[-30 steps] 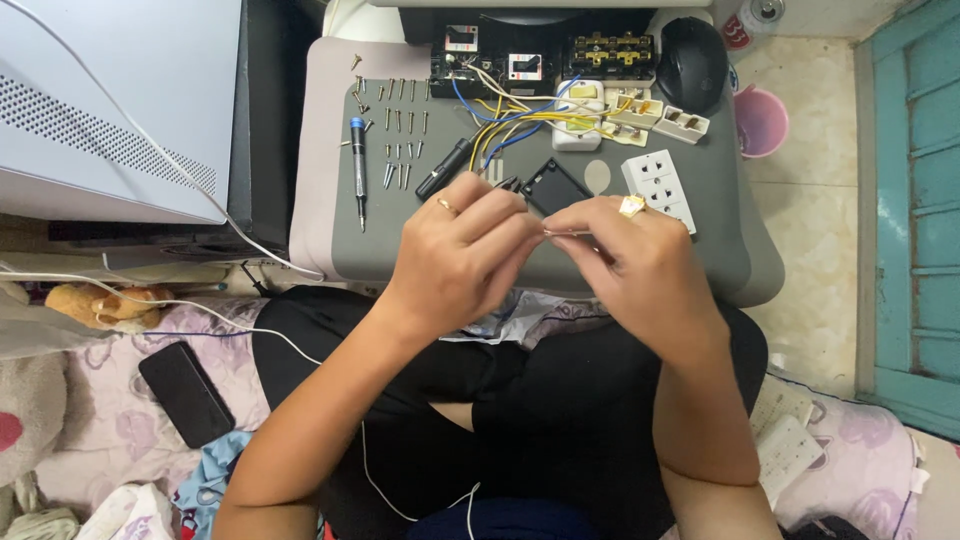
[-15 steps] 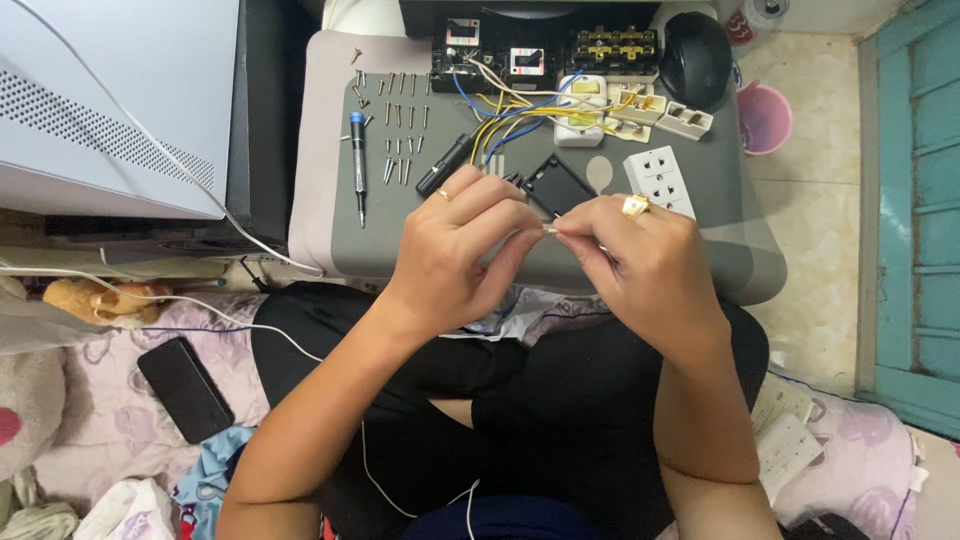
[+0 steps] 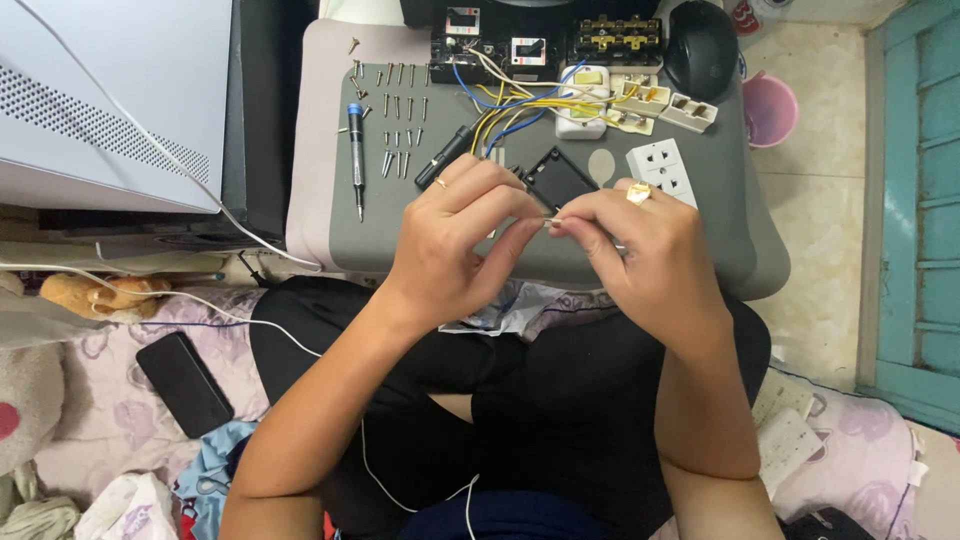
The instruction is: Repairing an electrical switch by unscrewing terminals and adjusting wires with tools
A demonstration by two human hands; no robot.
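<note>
The grey worktop (image 3: pixel 540 250) fills the upper centre. Over its front edge, the left hand (image 3: pixel 455 245) and right hand (image 3: pixel 650 255) both pinch a tiny metal part (image 3: pixel 549 222), probably light, stiff and slippery, best gripped by fingertips. Screws (image 3: pixel 398 130) lie at upper left.

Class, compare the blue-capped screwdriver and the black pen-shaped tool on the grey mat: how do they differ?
The screwdriver lies nearly straight up the picture, apart from other tools; the black tool lies slanted, its end by the wires. The screwdriver ends in a thin bare shaft; the black tool looks black throughout. Both rest untouched on the mat.
</note>
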